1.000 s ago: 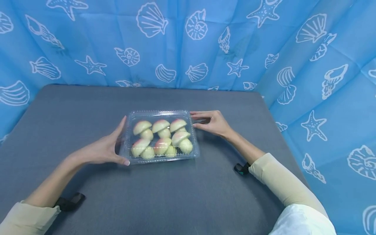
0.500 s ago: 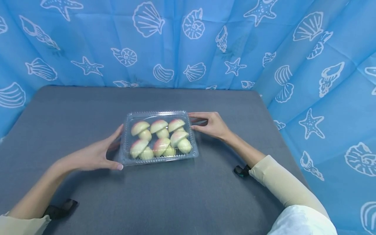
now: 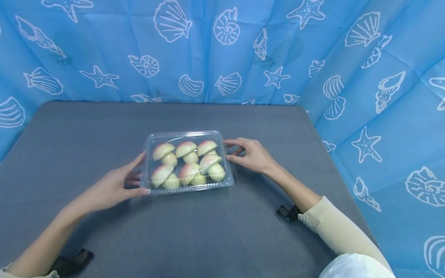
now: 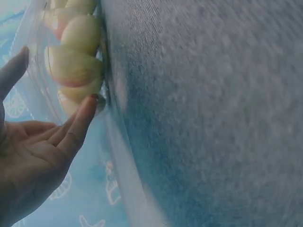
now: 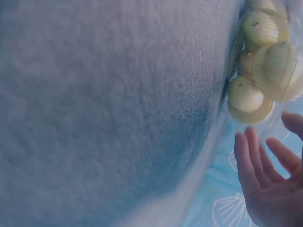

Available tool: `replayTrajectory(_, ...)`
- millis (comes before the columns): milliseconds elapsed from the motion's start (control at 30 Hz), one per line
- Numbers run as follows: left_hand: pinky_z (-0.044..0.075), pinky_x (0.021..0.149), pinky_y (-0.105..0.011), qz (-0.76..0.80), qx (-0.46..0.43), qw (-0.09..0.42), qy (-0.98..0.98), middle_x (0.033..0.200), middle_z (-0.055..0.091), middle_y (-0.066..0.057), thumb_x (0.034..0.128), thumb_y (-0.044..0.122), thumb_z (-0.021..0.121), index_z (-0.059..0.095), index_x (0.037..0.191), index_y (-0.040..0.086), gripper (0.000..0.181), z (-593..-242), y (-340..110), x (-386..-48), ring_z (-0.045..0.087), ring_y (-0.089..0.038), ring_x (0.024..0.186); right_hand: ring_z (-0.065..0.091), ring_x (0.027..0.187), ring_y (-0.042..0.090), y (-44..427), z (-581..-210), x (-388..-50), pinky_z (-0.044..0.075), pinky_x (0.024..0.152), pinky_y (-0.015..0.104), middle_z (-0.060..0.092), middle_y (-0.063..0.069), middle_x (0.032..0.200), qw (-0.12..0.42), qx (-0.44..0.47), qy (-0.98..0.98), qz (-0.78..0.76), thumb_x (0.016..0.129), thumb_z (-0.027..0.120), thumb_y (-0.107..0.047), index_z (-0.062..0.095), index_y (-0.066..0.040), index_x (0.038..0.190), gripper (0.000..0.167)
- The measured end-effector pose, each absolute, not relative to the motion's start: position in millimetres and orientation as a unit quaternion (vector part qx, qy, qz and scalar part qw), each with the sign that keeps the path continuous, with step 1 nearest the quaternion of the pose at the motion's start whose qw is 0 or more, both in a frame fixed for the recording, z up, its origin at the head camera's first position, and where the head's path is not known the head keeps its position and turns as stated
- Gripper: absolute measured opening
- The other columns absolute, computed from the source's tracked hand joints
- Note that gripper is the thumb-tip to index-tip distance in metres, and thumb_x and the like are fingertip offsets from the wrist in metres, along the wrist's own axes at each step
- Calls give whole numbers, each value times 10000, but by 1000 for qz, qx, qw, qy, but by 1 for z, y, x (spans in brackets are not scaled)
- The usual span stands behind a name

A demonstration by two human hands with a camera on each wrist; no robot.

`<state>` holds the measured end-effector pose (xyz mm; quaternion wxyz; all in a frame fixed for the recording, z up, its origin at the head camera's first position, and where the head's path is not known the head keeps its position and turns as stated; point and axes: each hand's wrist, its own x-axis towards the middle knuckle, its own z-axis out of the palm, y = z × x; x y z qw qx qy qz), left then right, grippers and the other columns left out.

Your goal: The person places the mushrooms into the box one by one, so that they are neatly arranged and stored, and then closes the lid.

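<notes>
A clear plastic clamshell box (image 3: 226, 184) lies on the grey table, its lid down. Inside, several pale yellow-green, mushroom-shaped pieces (image 3: 189, 173) with pinkish tops are set in two rows. Along the left side my left hand (image 3: 109, 189) is spread, fingertips at the wall and thumb by the near left corner. In the left wrist view its fingers (image 4: 78, 130) are nearly straight beside the box. My right hand (image 3: 255, 155) is at the right side with fingers loosely bent. The right wrist view shows its fingertips (image 5: 240, 142) close to the wall, gripping nothing.
The grey cloth-covered table (image 3: 194, 235) reaches back to a blue curtain (image 3: 205, 50) printed with white shells and starfish, which also hangs along the right. Black straps sit at both wrists, the right strap (image 3: 289, 213) lying close above the table.
The left thumb moves slightly off the near left corner, then back to it. My right hand shifts a little toward the front and its fingers spread. The box stays almost in place.
</notes>
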<state>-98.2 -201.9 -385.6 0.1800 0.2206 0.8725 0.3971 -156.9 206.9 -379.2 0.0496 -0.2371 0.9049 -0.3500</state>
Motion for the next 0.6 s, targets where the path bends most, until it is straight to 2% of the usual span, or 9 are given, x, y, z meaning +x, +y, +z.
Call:
replayTrajectory(100, 564, 873, -490, 400, 215, 179, 873, 1591, 166, -302, 861, 375, 775, 20, 1607, 135, 1088, -385, -200, -97, 627, -410, 1136, 700, 806, 202, 208, -379, -149, 591, 630, 332, 706, 46, 1039, 96, -225, 891, -381, 919, 726, -157, 559, -116, 1420, 530)
replayTrajectory(167, 580, 847, -450, 400, 212, 180, 873, 1589, 178, -302, 856, 377, 779, 28, 1607, 124, 1091, -385, -199, -97, 650, -383, 1104, 691, 777, 242, 209, -379, -143, 599, 612, 371, 695, 37, 984, 130, -217, 879, -404, 928, 703, -120, 496, -105, 1468, 579)
replayTrajectory(333, 595, 729, -307, 399, 202, 191, 874, 1582, 223, -295, 848, 385, 785, 36, 1604, 108, 1100, -384, -197, -98, 697, -229, 939, 680, 774, 241, 210, -380, -134, 609, 658, 408, 674, 61, 983, 201, -212, 851, -436, 919, 670, -58, 296, -121, 1571, 755)
replayTrajectory(433, 572, 669, -278, 397, 194, 196, 875, 1533, 334, -288, 845, 385, 789, 37, 1603, 100, 1105, -383, -197, -98, 681, -149, 842, 677, 823, 245, 212, -380, -131, 610, 697, 406, 655, 94, 1012, 240, -216, 827, -461, 915, 672, -56, 189, -149, 1601, 845)
replayTrajectory(500, 563, 654, -281, 402, 192, 198, 873, 1439, 456, -267, 844, 365, 793, 32, 1601, 89, 1108, -383, -196, -97, 671, -133, 797, 677, 845, 272, 212, -381, -129, 610, 712, 411, 644, 120, 1018, 264, -217, 808, -479, 915, 674, -52, 127, -177, 1611, 894)
replayTrajectory(600, 548, 626, -287, 415, 196, 210, 863, 1157, 656, -160, 860, 324, 785, 1, 1599, 91, 1102, -383, -196, -97, 673, -151, 739, 680, 840, 326, 211, -382, -125, 610, 709, 439, 647, 160, 994, 297, -210, 784, -502, 927, 668, -54, 42, -237, 1615, 948)
